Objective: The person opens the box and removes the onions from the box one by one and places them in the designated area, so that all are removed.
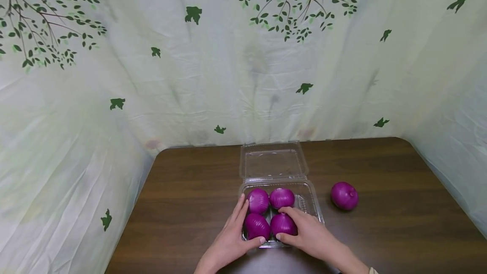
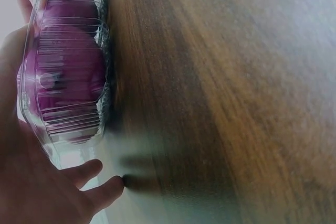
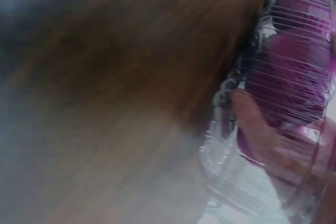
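Observation:
A clear plastic clamshell box (image 1: pixel 312 200) lies on the table with its lid (image 1: pixel 273 162) folded back. Several purple-red onions sit in it, among them a back-left onion (image 1: pixel 258 201), a back-right onion (image 1: pixel 282 198) and a front-left onion (image 1: pixel 257 226). My right hand (image 1: pixel 310 231) grips the front-right onion (image 1: pixel 283 224) between thumb and fingers inside the box. Along the box's left side my left hand (image 1: pixel 233 238) lies with fingers stretched out, fingertips by the back-left onion and thumb at the front-left one. The left wrist view shows that hand (image 2: pixel 47 182) against the box wall (image 2: pixel 68 124).
One more purple-red onion (image 1: pixel 344 195) lies on the brown wooden table (image 1: pixel 388 223), right of the box. A pale curtain (image 1: pixel 243 75) printed with leaves and birds hangs behind the table's far edge and down both sides.

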`<state>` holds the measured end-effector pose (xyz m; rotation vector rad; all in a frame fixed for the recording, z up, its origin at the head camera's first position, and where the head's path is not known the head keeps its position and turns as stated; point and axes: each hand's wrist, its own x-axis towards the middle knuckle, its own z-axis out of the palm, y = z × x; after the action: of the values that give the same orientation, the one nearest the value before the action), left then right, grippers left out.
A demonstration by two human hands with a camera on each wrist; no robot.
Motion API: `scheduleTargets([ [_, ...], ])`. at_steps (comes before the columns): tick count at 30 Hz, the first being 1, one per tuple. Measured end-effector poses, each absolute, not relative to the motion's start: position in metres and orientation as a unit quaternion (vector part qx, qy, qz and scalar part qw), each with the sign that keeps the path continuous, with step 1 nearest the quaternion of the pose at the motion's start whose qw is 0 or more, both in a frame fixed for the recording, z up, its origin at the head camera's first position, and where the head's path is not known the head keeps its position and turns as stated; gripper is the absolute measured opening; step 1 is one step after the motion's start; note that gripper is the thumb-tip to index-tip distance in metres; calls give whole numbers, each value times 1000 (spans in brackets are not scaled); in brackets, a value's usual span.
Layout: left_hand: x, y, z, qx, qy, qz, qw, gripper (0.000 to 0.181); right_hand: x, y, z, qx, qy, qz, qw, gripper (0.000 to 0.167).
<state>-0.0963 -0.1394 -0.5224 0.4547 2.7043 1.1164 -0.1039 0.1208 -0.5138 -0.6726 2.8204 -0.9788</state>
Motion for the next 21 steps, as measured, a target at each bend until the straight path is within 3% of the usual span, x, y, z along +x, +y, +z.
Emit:
scheduleTargets([
  [21,-97,-138,-523,151,912,373,80,104,-100,133,-509,-171,779,-603,24,47],
])
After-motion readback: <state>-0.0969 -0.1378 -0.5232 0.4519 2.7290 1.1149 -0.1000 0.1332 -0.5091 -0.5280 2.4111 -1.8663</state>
